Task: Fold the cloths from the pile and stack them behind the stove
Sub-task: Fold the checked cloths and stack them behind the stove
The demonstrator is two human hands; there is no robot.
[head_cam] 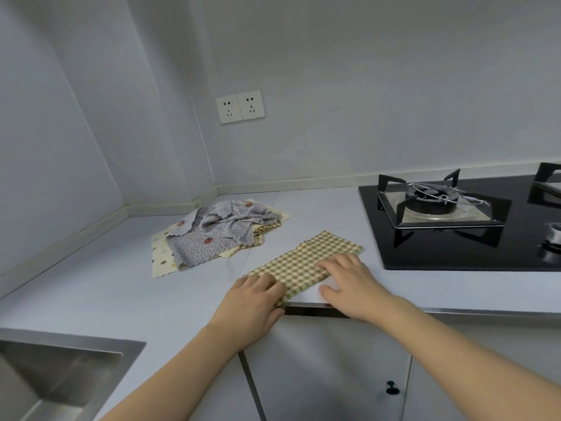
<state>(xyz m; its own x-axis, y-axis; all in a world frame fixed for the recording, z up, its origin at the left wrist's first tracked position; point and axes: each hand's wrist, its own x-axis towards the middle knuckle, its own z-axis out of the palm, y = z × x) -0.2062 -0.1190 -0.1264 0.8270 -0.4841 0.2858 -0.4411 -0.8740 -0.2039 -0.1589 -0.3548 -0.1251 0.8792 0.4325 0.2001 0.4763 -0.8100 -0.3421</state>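
I see both hands resting flat, fingers straight, left hand and right hand, on the checked cloth at the counter edge, between pile and stove

Checked green-beige cloth: folded into long strip, flat on counter front edge, just left of stove. Pile: crumpled grey dotted cloth atop cream ones, at 10 o'clock from strip.
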